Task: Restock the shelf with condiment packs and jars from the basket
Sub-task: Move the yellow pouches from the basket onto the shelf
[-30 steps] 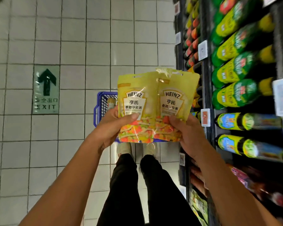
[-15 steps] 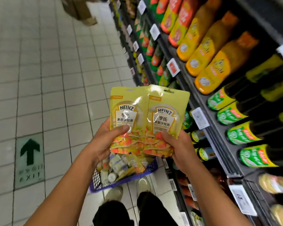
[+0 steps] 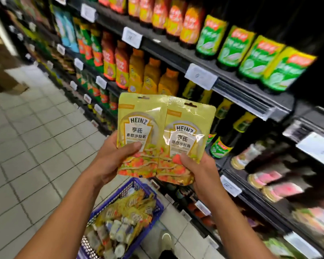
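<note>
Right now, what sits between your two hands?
Head view: the left hand grips the left Heinz pack, the right hand grips the right Heinz pack; the packs sit side by side, edges meeting, filling the gap.

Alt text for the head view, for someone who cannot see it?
Two yellow Heinz packs side by side: left pack in the left hand, right pack in the right hand, before a shelf of sauce bottles. Below, a blue basket of more packs stands on the floor.
</note>
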A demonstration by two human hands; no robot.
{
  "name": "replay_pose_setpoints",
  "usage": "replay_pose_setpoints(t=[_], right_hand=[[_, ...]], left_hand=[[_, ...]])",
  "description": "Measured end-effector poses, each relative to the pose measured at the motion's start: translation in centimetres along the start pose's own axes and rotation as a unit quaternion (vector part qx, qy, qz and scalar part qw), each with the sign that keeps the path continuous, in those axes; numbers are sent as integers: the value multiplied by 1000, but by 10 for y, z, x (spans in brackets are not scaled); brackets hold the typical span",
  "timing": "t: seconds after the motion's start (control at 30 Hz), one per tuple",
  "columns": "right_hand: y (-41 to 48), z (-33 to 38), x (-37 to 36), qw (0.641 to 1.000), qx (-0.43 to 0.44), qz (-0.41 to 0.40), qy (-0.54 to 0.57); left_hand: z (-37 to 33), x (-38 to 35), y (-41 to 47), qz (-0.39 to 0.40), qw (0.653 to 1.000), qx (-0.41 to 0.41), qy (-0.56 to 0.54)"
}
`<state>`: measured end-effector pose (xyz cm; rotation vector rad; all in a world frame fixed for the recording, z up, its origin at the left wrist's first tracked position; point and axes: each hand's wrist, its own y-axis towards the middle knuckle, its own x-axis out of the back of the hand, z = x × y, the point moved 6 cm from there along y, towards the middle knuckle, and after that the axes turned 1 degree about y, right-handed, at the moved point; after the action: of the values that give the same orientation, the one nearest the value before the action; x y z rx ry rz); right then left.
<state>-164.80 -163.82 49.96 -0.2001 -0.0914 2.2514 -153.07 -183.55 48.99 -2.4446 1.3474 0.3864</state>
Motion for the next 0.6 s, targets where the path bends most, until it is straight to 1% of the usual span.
replay_pose_setpoints(t=[0.17, 0.33, 0.47, 0.6], right_hand=[[-44, 38, 44, 997, 31, -65, 8], [-93, 68, 84, 990, 44, -118, 65], [-129, 83, 114, 985, 54, -156, 56], [-164, 101, 150, 968, 126, -213, 38]], left_hand=[[-17, -67, -1, 90, 996, -12, 15], [-23, -135, -10, 163, 986, -15, 34], [-21, -187, -20, 209, 977, -14, 35], [-12, -236, -29, 241, 969, -10, 42]])
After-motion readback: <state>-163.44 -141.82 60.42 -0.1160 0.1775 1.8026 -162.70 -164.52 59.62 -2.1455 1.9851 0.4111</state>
